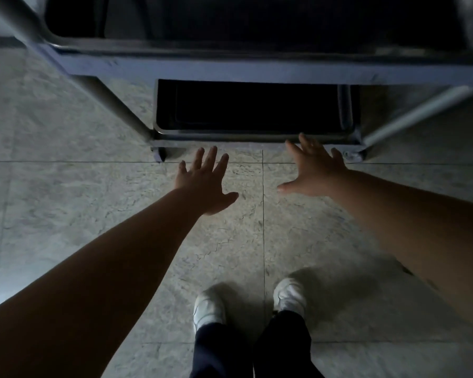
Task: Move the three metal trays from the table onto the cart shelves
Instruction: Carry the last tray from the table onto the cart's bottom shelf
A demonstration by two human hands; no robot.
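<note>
Head view, looking down at tiled floor [93, 137]; dim light.

Cart [257, 68] fills the upper frame. Its lower shelf sits at centre, carrying a dark tray [253, 110]. Tray's long axis runs left–right across the frame, near rim facing the person. Upper shelf, top of frame, also looks to hold a tray [66, 20], though the dark and blur make that uncertain. No desk in view, so any tray not yet moved can't be placed.

Left hand [204, 184]: fingers spread wide, palm down, holding nothing, near the shelf edge but apart from it, below the tray's left half.

Right hand [313, 169]: equally splayed and empty; fingertips [302, 137] just at the tray's near rim, possibly touching, hard to say.

Key relation: tray lies straight ahead of both hands, up-frame, and the hands line up with its near long side. Right hand is the nearer. Judgement: this tray is seated on the shelf; both grips are free of it.

White shoes [208, 306] at bottom centre, toes toward the cart.
</note>
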